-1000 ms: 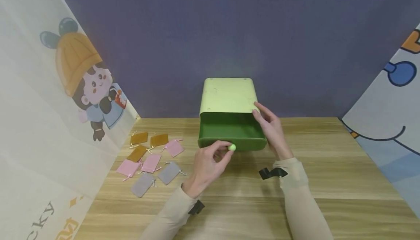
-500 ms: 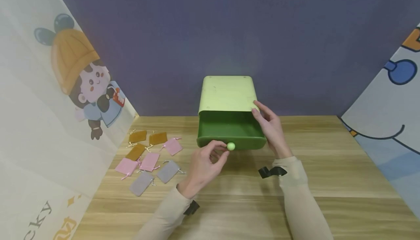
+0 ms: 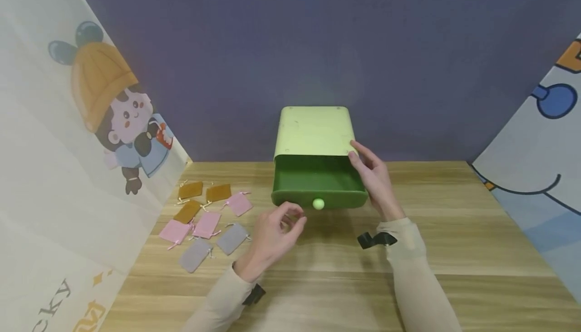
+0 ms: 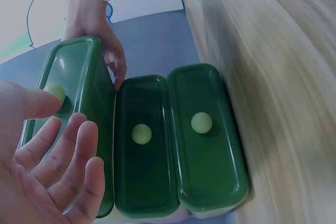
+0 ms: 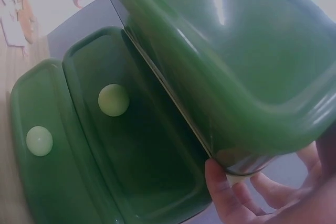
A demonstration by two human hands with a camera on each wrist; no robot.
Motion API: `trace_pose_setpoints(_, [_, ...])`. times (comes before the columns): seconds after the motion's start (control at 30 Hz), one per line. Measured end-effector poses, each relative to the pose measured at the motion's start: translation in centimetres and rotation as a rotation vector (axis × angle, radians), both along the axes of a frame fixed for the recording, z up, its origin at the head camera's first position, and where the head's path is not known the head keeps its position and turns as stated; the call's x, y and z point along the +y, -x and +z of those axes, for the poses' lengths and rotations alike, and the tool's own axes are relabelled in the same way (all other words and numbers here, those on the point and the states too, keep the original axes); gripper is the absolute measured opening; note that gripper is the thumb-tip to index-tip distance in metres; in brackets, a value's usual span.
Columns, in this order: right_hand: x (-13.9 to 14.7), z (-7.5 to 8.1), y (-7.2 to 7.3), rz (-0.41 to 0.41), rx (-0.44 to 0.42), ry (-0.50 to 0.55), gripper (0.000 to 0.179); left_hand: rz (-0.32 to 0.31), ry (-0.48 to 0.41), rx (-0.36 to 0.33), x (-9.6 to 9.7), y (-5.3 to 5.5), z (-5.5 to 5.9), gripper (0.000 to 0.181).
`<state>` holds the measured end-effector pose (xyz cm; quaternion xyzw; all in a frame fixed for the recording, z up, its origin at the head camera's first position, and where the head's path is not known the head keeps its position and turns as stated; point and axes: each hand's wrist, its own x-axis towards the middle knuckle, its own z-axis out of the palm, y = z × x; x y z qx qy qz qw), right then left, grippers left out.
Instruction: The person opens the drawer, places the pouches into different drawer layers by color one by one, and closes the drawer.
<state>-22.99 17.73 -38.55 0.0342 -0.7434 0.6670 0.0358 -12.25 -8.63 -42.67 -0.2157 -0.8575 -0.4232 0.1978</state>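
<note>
A three-drawer cabinet with a pale green top stands against the back wall, its green top drawer pulled out. That drawer has a round pale green knob. My left hand is in front and to the left of the knob, apart from it, fingers loosely curved around nothing. My right hand rests on the cabinet's right front corner, fingertips touching the upper edge and side. In the left wrist view, two lower drawers are closed, each with its own knob.
Several small drawstring pouches lie at the left of the wooden table: ochre ones, pink ones and grey ones. A dark blue wall stands behind, with printed panels at both sides.
My left hand has let go of the knob and drawn back to the lower left. The top drawer stays pulled out. My right hand keeps its place on the cabinet.
</note>
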Motion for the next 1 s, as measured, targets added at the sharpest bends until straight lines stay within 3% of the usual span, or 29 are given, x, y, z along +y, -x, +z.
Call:
trace_pose_setpoints(0.23, [0.0,0.0,0.0,0.002,-0.002,-0.001,0.061,0.020,0.023,-0.042,-1.5,-0.5,-0.4,0.010])
trace_pose_setpoints(0.53, [0.1,-0.2,0.1,0.010,0.009,-0.001,0.060,0.123,0.052,-0.090,-4.0,-0.6,-1.4,0.007])
trace_pose_setpoints(1.0, [0.0,-0.2,0.1,0.007,0.000,0.021,0.060,0.217,0.123,-0.129,-7.7,-0.9,-2.2,0.012])
